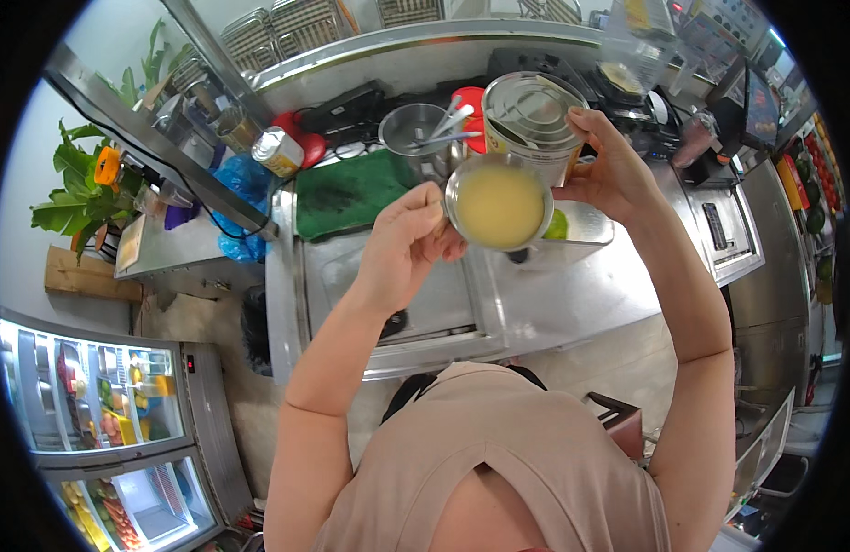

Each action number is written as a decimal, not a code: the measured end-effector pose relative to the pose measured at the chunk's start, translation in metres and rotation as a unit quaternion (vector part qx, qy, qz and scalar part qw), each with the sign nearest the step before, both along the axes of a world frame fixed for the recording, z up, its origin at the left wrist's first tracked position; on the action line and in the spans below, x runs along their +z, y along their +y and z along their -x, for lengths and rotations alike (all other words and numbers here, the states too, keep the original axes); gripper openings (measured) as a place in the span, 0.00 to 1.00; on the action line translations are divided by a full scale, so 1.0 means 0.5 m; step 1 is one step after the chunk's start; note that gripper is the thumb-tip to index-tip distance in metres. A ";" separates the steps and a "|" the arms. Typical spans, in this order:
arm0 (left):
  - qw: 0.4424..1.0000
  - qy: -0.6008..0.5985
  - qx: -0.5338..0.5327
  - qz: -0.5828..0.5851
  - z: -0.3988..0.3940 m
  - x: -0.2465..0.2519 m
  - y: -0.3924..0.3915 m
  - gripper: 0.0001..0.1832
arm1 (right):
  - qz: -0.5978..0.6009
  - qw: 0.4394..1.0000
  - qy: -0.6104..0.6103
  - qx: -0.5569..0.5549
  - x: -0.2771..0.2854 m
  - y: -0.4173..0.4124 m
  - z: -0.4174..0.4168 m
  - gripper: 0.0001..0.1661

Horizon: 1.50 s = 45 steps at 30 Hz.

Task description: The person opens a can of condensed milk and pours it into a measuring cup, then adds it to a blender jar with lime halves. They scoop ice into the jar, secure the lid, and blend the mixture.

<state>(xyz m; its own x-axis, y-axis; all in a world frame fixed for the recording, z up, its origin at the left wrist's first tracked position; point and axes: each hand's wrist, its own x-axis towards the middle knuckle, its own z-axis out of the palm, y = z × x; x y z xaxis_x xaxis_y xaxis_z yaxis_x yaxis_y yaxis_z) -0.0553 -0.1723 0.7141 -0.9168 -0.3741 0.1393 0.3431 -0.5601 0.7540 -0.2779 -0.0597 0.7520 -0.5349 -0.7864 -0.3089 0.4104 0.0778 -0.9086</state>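
My left hand point(414, 241) grips the handle side of a small round metal cup point(450, 200), raised above the counter. Pale yellow liquid point(499, 205) fills much of the cup. Just behind and to its right, my right hand point(608, 165) holds a large tin can point(533, 114) by its side, thumb near the rim. The can's cut metal lid is partly lifted, with a dark gap along its near edge. The can's near side stands close to the cup; whether they touch I cannot tell. What is inside the can is hidden.
A green cloth point(352, 193) lies left on the steel counter point(570, 290). Behind the cup stands a metal pot point(414, 127) with spoons. A smaller can point(278, 152), red containers and a steel tray point(590, 228) with a green fruit point(557, 225) are nearby. A scale and blender stand back right.
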 end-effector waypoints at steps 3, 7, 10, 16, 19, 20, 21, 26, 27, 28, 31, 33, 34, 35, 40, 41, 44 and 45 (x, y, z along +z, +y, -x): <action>0.999 -0.044 0.017 0.023 -0.093 -0.016 -0.060 0.08 | 0.028 0.999 -0.022 0.000 -0.003 -0.100 -0.094 0.44; 0.993 -0.104 0.050 0.027 -0.234 -0.065 -0.131 0.09 | 0.058 0.994 -0.093 -0.019 -0.064 -0.241 -0.234 0.37; 0.987 -0.132 0.089 -0.018 -0.329 -0.121 -0.176 0.09 | 0.047 0.985 -0.163 -0.016 -0.182 -0.362 -0.302 0.35; 0.968 -0.163 0.187 -0.031 -0.441 -0.174 -0.231 0.09 | -0.018 0.985 -0.167 -0.029 -0.463 -0.609 -0.360 0.34; 0.967 -0.145 0.209 -0.033 -0.463 -0.187 -0.257 0.09 | -0.024 0.988 -0.149 -0.017 -0.514 -0.655 -0.370 0.44; 0.967 -0.140 0.211 -0.035 -0.464 -0.190 -0.265 0.08 | -0.025 0.990 -0.138 -0.022 -0.519 -0.656 -0.363 0.42; 0.966 -0.137 0.218 -0.040 -0.469 -0.192 -0.269 0.08 | -0.031 0.991 -0.130 -0.022 -0.508 -0.651 -0.369 0.39; 0.968 -0.124 0.213 -0.045 -0.458 -0.203 -0.303 0.08 | -0.101 0.881 0.456 0.080 -0.386 -0.573 -0.290 0.21; 0.968 -0.125 0.212 -0.041 -0.457 -0.205 -0.307 0.08 | -0.111 0.817 0.564 0.030 -0.310 -0.550 -0.269 0.17; 0.970 -0.125 0.206 -0.036 -0.451 -0.206 -0.308 0.07 | -0.180 0.730 0.659 0.000 -0.268 -0.531 -0.220 0.13; 0.976 -0.131 0.164 -0.055 -0.417 -0.208 -0.310 0.07 | -0.454 0.410 0.787 0.078 -0.259 -0.482 -0.069 0.08; 0.982 -0.133 0.131 -0.041 -0.387 -0.210 -0.305 0.08 | -0.447 0.377 0.795 0.163 -0.309 -0.449 -0.017 0.08; 0.983 -0.136 0.118 -0.039 -0.375 -0.212 -0.302 0.08 | -0.432 0.382 0.801 0.162 -0.307 -0.445 -0.006 0.08; 0.984 -0.139 0.103 -0.037 -0.361 -0.212 -0.299 0.08 | -0.419 0.387 0.805 0.161 -0.305 -0.435 0.006 0.08; 0.985 -0.142 0.089 -0.038 -0.338 -0.208 -0.278 0.08 | -0.382 0.495 0.762 0.165 -0.153 -0.368 -0.116 0.09; 0.986 -0.136 0.083 -0.039 -0.331 -0.212 -0.274 0.08 | -0.379 0.526 0.749 0.137 -0.158 -0.345 -0.136 0.10; 0.989 -0.127 0.065 -0.045 -0.295 -0.202 -0.254 0.07 | -0.381 0.591 0.708 0.072 -0.189 -0.272 -0.169 0.12; 0.989 -0.126 0.056 -0.047 -0.280 -0.196 -0.247 0.06 | -0.386 0.604 0.694 0.068 -0.212 -0.252 -0.170 0.12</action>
